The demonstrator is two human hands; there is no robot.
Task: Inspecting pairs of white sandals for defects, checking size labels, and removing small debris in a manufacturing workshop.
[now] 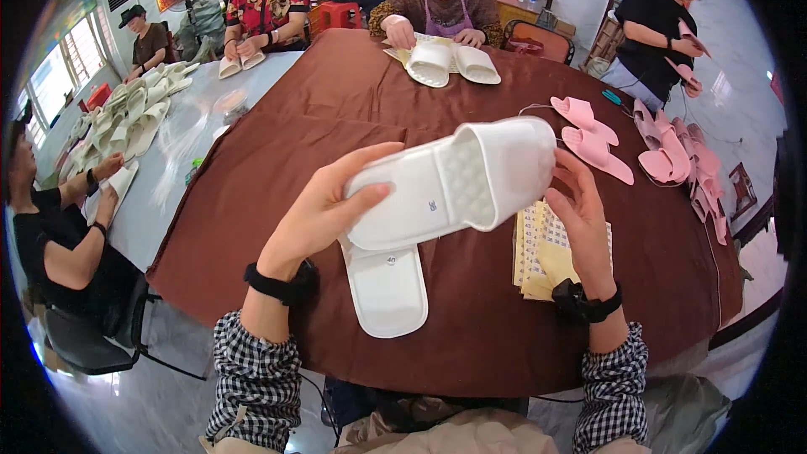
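Both my hands hold a white slipper [408,193] raised above the brown cloth. My left hand [332,202] grips its heel end, thumb on top of the insole and fingers underneath. At the toe end, my right hand [576,202] touches the slipper with its fingers curled against the edge. A small dark mark shows on the insole, and the strap has a bumpy inside. Below it, a second white slipper [388,294] lies flat on the cloth, its strap part hidden by the raised one. Yellow sheets of small printed stickers [546,261] lie beneath my right hand.
The brown cloth [277,151] covers the table. Pink slippers [588,139] lie at the right, with teal scissors [616,99] nearby. Across the table a person in a purple apron handles white slippers [430,63]. More slippers [126,118] are heaped on a grey table at the left, beside other people.
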